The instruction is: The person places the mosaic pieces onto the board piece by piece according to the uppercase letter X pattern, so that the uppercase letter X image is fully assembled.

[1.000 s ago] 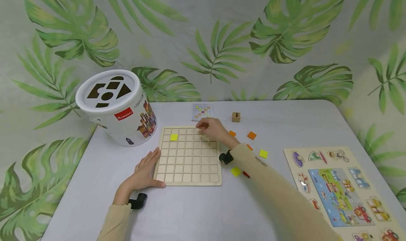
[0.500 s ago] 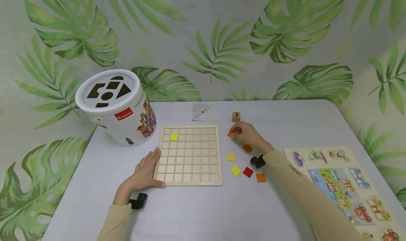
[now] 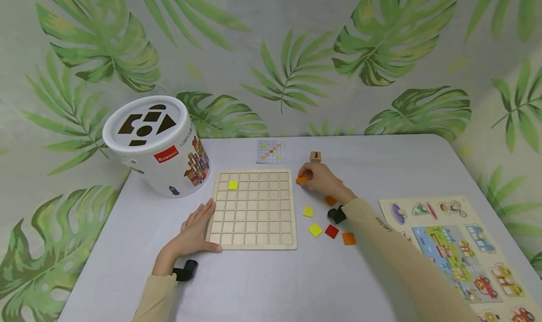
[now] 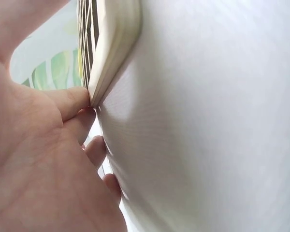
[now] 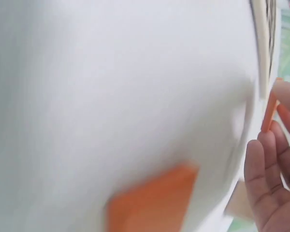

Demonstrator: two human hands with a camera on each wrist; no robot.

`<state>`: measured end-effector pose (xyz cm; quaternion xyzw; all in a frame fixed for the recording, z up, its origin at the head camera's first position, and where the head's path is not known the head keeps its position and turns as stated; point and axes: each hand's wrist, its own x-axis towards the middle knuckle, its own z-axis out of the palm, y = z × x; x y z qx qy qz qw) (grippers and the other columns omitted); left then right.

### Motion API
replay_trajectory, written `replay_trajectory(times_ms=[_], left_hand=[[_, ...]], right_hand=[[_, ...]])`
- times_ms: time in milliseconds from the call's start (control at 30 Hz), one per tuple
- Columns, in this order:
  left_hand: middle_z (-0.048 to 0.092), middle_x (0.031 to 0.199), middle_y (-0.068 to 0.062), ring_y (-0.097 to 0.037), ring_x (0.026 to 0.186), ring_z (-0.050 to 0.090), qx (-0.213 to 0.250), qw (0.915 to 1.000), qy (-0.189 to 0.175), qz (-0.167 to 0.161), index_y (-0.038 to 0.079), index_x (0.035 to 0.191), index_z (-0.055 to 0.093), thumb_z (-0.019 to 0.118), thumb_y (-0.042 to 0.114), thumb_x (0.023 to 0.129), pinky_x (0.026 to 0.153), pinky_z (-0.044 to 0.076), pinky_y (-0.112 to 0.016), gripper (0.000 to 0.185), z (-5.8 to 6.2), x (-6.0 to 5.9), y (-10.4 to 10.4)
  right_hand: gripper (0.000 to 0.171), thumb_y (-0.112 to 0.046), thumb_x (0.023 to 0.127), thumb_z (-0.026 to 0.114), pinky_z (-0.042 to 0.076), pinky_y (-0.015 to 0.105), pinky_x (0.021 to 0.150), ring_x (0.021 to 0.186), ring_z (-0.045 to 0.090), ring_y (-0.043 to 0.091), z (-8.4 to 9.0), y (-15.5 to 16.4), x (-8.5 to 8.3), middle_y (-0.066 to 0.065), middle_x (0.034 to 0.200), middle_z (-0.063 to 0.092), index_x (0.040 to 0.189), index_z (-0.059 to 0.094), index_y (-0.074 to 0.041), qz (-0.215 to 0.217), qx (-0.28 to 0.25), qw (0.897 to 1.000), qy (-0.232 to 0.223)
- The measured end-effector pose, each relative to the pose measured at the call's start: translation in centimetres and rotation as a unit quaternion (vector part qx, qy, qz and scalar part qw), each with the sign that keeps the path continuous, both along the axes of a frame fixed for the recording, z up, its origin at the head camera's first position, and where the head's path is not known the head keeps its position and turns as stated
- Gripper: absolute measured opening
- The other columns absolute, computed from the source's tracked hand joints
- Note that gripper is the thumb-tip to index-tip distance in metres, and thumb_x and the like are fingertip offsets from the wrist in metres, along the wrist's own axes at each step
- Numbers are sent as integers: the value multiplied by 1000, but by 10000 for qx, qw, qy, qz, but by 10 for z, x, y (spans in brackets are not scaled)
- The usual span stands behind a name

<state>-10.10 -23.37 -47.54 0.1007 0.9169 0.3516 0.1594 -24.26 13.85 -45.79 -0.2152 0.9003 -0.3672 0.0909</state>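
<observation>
A wooden grid board lies on the table, with one yellow square tile in a cell of its second row from the back. My left hand rests along the board's left side, thumb at the near corner; in the left wrist view its fingers touch the board's edge. Just right of the board's far right corner, my right hand pinches an orange square tile between thumb and fingers. The right wrist view shows this orange tile held on edge, close to the board.
Right of the board lie yellow tiles, a red tile and orange tiles. Behind it are a small pattern card and a wooden cube. A white bucket stands back left; a picture puzzle lies right.
My right hand moved from above the board to the orange tile at its right, took hold of it, and moves left toward the board. The left hand stays in place.
</observation>
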Motion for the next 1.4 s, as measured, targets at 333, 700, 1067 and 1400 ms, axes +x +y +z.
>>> replay_trajectory(times_ms=[333, 700, 1067, 1400], left_hand=[[3, 160, -13, -36, 143, -4, -8, 10000, 3, 11, 0, 152, 13, 88, 38, 62, 106, -1, -65, 124, 0, 1, 0], [3, 160, -13, -36, 143, -4, -14, 10000, 9, -4, -1, 152, 13, 89, 38, 61, 107, -1, -64, 124, -2, 0, 0], [3, 160, -12, -36, 143, -5, 30, 10000, 32, -30, 0, 152, 13, 88, 39, 62, 107, -1, -64, 124, -3, -1, 0], [3, 160, -13, -36, 143, -4, 30, 10000, 62, 8, -1, 152, 13, 88, 39, 61, 107, -1, -63, 124, -2, 1, 0]], right_hand=[[19, 0, 81, 72, 50, 32, 79, 89, 56, 22, 6, -43, 2, 7, 97, 61, 99, 65, -1, 584, -455, 9972, 73], [17, 6, 80, 68, 47, 32, 81, 85, 54, 19, 2, -70, 2, 6, 93, 62, 94, 67, -3, 897, 242, 9953, 283], [21, 3, 85, 65, 49, 35, 83, 94, 58, 23, 7, -43, 1, 10, 103, 65, 105, 67, 1, 714, -452, 9963, -141], [20, 3, 87, 64, 49, 30, 76, 88, 57, 24, 21, 23, 23, 19, 102, 64, 106, 65, 5, 319, -874, 9944, -499]])
